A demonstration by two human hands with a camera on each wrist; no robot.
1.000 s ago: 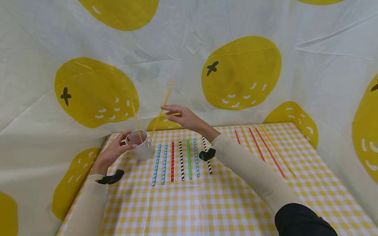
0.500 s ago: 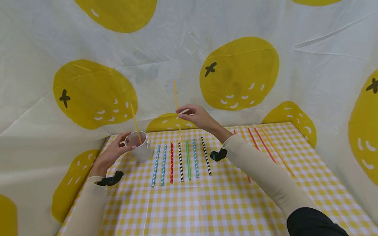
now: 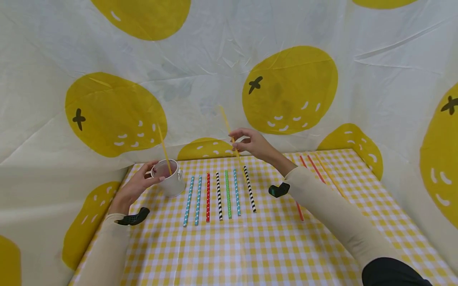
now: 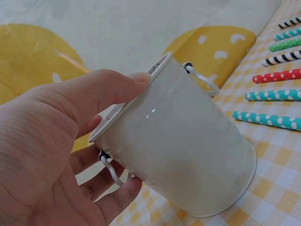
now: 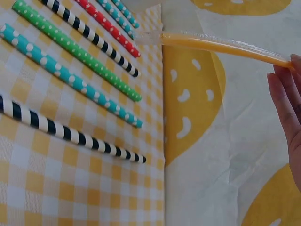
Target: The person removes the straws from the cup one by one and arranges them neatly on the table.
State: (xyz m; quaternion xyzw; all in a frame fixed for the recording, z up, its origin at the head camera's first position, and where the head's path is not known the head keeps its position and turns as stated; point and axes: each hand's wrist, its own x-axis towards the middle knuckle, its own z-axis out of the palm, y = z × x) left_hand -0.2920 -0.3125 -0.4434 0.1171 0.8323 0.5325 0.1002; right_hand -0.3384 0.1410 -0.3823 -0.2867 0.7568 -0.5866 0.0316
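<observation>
My left hand (image 3: 133, 188) grips a small white metal bucket (image 4: 188, 141) at its rim, thumb over the edge and fingers around the far side near a wire handle loop. The bucket stands tilted in the left wrist view. One yellow straw (image 3: 163, 145) leans inside it. My right hand (image 3: 255, 145) pinches a translucent orange-yellow plastic straw (image 5: 216, 44) above the table's far edge. In the head view this straw slants, its top to the left and its lower end by a black-and-white striped straw (image 3: 249, 190).
Patterned paper straws lie in a row right of the bucket: blue dotted, red (image 3: 208, 198), striped, and green (image 3: 228, 194). Farther right lie several plain plastic straws, red (image 3: 317, 169) and yellow (image 3: 329, 174), partly hidden by my right arm. A fruit-printed cloth (image 3: 207, 59) hangs behind the table.
My right hand has moved to the right, away from the bucket, still pinching the straw, whose top has swung from right to left. The left hand and bucket have stayed nearly still.
</observation>
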